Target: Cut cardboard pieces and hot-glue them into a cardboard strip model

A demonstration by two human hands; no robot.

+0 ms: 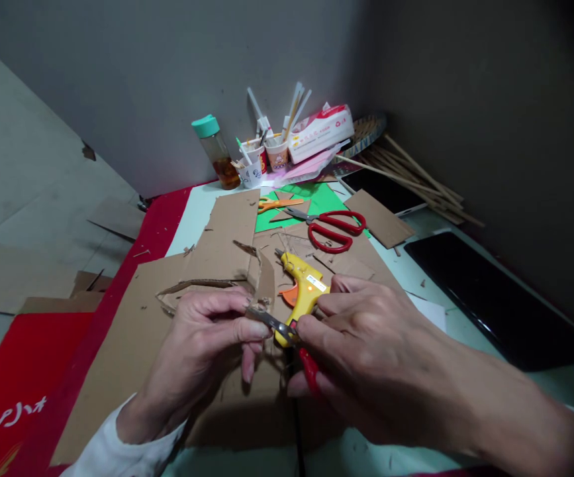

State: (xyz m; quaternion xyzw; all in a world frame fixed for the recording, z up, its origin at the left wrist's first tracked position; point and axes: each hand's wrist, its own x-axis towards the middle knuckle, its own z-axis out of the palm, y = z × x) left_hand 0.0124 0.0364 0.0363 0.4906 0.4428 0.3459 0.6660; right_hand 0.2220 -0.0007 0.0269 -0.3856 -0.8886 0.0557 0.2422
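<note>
Here the two hands meet low in the middle of the view, over a spread of brown cardboard sheets (132,331). The right hand (366,344) comes in from five o'clock and is closed around a small pair of red-handled scissors (287,334); the red grip shows below the fingers and the metal blades point toward nine o'clock. The left hand (202,344), with a white sleeve at its wrist, comes in from seven o'clock and has its fingers and thumb pinched together on a small scrap of cardboard (261,306) right at the blade tips. Whether the blades are touching that scrap or just beside it cannot be told.

Just beyond the hands, toward twelve o'clock, a yellow glue gun (304,285) with an orange trigger lies on the cardboard, its nozzle pointing to eleven o'clock. Further out in the same direction lies a larger pair of red scissors (334,228), and at eleven o'clock from that a pair of orange scissors (279,203) rests on a green sheet (324,199).

At the far edge of the table (192,218), near the wall, stand a bottle with a teal cap (216,151), paper cups (261,162) filled with sticks, and a white and red packet (321,131). A bundle of thin wooden sticks (416,179) lies at two o'clock, and a dark screen (490,298) lies at three o'clock.
</note>
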